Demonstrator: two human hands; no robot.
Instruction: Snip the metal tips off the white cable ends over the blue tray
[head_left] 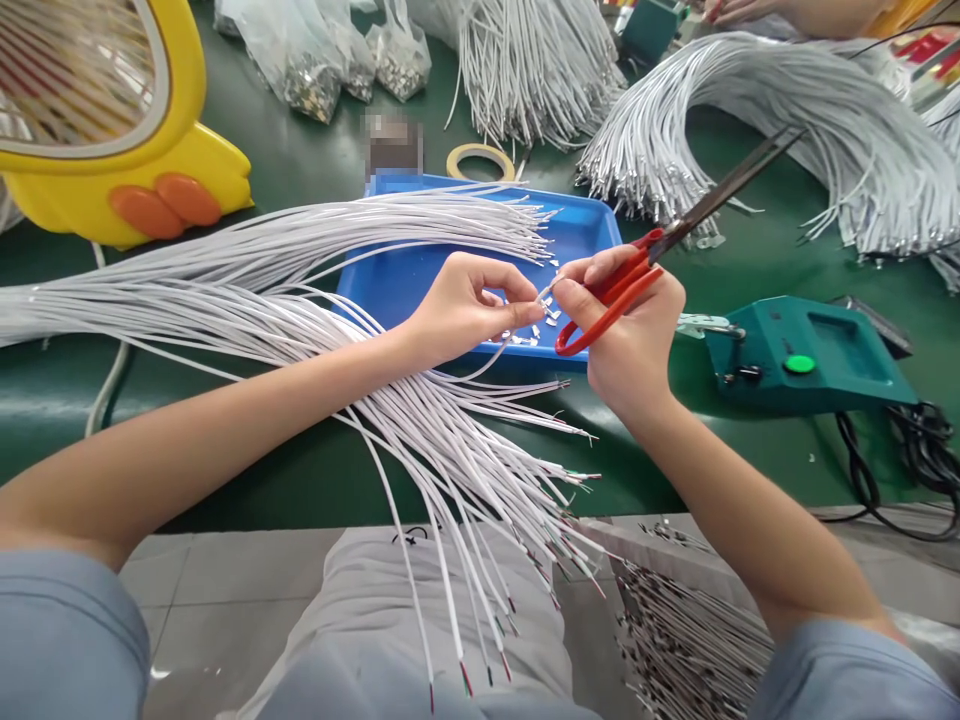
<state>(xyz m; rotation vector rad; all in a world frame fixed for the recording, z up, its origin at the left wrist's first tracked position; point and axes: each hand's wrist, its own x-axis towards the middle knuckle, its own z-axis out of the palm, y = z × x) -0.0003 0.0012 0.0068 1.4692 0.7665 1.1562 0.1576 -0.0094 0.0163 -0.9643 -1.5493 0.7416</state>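
Observation:
My left hand (480, 305) pinches a white cable close to its end, above the blue tray (390, 285). In my right hand (630, 330) are red-handled scissors (626, 290), their blades pointing up and away to the right. The thumb and forefinger of that same hand meet the cable's tip. Below my left forearm a bundle of white cables (450, 430) fans out over the table edge, several showing coloured wire ends. Another bundle of white cables (420, 225) lies across the tray, where small white scraps (551, 318) are scattered.
A yellow fan (202, 150) stands at left. Bags of small metal parts (307, 75), a tape roll (480, 150) and more cable bundles (757, 75) lie behind. To the right sits a green device (810, 350) with a black cord. Another person's hand (780, 12) shows at top right.

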